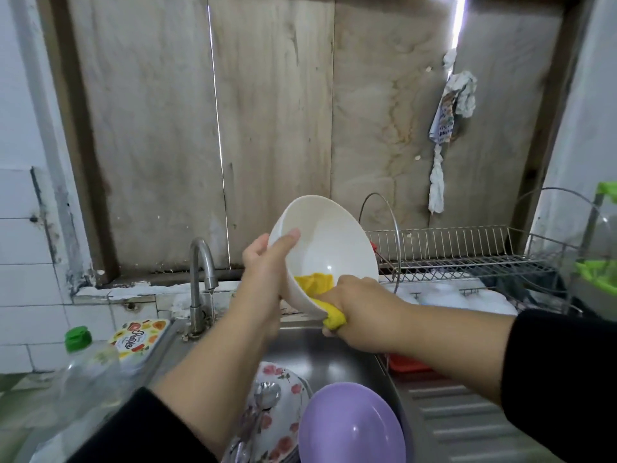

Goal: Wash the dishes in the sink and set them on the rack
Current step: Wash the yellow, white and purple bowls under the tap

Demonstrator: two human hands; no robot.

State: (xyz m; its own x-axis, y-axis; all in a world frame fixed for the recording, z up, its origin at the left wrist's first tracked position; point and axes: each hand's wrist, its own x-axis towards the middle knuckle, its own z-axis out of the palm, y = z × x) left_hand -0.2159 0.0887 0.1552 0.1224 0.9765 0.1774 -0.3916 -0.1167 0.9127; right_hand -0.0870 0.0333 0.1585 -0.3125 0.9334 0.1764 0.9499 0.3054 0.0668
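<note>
Head view: left hand (263, 262) grips white bowl (329, 242) by its rim, tilted above the sink (337, 359). Right hand (359, 304) clutches yellow cloth (317, 284) pressed inside the bowl. Sink holds floral plates (283, 406) with spoon (265, 396) on top, purple bowl (350, 426) at front. Rack (467, 255) right of sink.

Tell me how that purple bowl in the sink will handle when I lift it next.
The purple bowl looks like plastic, so probably light and not fragile. It leans on the floral plates, so they may shift. In the sink it is likely wet and slippery.
</note>
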